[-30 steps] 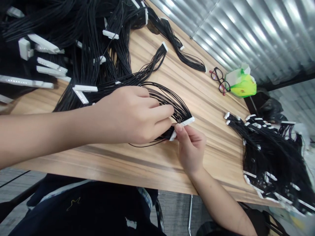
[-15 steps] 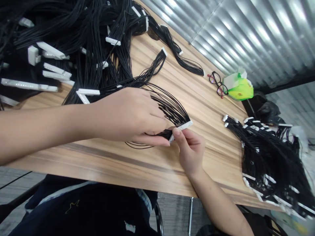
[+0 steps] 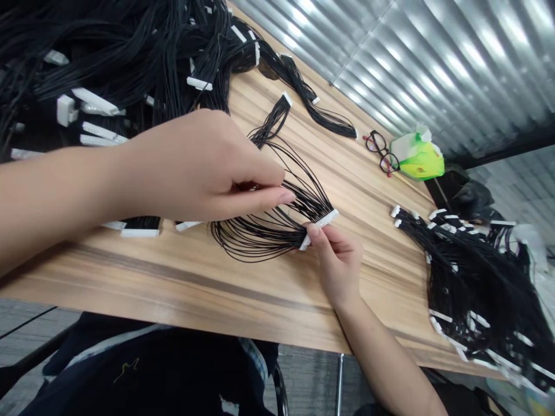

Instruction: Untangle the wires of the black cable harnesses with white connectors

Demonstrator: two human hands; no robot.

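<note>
Fingers of the right hand (image 3: 338, 263) are clamped on a white plastic multi-pin connector (image 3: 319, 225), with the thumb and forefinger pinching its lower end and the other fingers curled in behind. This sits just below the middle of the frame, above the wooden table top (image 3: 243, 294), with the connector tilted up to the right. From it a fan of thin black wires (image 3: 264, 234) spreads left, and the strands gather again towards a small white connector (image 3: 287, 99) lying on the table at upper middle.

The left hand (image 3: 203, 167) reaches in from the left edge and sits over the fan. Its thumb and forefinger are close together among the strands, and the remaining fingers are folded. Whether they grip the wires cannot be told from this view.

A large heap of black wire harnesses (image 3: 130, 55) with white connectors covers the upper left of the table, and two more white connectors (image 3: 139, 233) poke out below the left forearm. Another wire bundle (image 3: 329, 120) lies at top centre. To the right are black-framed glasses (image 3: 378, 152) and a green-and-yellow plastic bag (image 3: 418, 160). A second heap of harnesses (image 3: 472, 283) fills the right side. A corrugated metal wall (image 3: 433, 58) runs along the upper right, and a dark shirt (image 3: 130, 370) shows at the bottom.
</note>
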